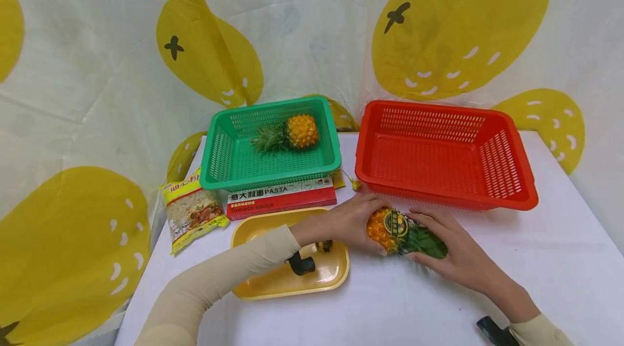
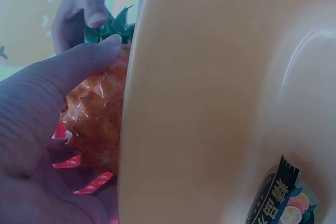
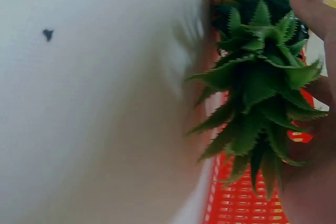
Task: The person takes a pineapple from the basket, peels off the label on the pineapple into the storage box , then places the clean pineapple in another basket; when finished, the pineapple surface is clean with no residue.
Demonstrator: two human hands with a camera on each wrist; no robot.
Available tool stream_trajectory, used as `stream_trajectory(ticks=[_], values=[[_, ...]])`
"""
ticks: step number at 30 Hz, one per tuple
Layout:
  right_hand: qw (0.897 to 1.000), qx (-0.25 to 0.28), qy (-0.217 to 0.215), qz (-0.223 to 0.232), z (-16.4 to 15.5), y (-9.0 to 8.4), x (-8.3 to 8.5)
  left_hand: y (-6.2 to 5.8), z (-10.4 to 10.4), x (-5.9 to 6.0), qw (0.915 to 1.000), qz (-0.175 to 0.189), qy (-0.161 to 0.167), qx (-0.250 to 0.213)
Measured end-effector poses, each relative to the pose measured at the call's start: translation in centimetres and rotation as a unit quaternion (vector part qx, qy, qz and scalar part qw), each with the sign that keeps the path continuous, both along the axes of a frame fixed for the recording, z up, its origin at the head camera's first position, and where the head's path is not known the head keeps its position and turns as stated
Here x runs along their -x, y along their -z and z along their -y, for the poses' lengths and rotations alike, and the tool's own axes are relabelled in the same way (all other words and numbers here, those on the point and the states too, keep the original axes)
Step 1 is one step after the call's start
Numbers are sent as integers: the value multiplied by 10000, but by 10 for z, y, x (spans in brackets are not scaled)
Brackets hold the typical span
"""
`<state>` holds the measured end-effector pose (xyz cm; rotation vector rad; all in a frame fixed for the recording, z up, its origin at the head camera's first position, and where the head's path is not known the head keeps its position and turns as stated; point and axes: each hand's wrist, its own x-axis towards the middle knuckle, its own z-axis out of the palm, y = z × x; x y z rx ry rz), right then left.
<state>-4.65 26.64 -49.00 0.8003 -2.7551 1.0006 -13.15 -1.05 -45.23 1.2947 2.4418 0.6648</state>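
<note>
Both hands are on one small pineapple [image 1: 382, 229], which lies sideways with its green crown to the right and a round black-and-gold label on its body. My left hand [image 1: 353, 224] grips the orange body from the left, its thumb showing near the crown in the left wrist view. From the right, my right hand [image 1: 455, 248] holds the leafy crown between thumb and fingers. The serrated leaves [image 3: 257, 87] fill the right wrist view. Under my left forearm sits a yellow tray [image 1: 273, 294]; a black label with a fruit picture [image 2: 296, 208] shows inside it.
A red basket [image 1: 424, 164] stands behind the hands. The green basket [image 1: 239, 167] at back left holds another pineapple [image 1: 302, 131]. In front of it lie a pasta box [image 1: 283, 200] and a yellow food packet [image 1: 192, 213]. A patterned curtain [image 1: 312, 26] hangs behind.
</note>
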Motion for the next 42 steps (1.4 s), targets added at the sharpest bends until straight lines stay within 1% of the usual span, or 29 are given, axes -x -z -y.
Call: stream_trajectory(ticks=[5, 11, 16, 21, 27, 34, 42], values=[[9998, -103, 76, -145, 0, 6, 2, 1, 0, -1, 10000, 46, -17, -85], [9996, -147, 158, -189, 0, 15, 3, 2, 1, -4, 10000, -28, -63, -21], [9996, -116, 197, -186, 2, 20, 2, 2, 1, -7, 9997, -167, -148, 139], [9996, -103, 237, -138, 3, 20, 1, -4, 0, -10, 9989, -364, -271, 123], [9996, -71, 254, -121, 3, 22, -1, -13, -7, -13, 9979, -496, -340, -229], [9996, -106, 234, -130, 4, 22, -3, -14, -12, -14, 9940, -525, -504, -810], [9996, -83, 214, -156, 3, 21, 0, -19, -12, -12, 9909, -610, -306, -1159]])
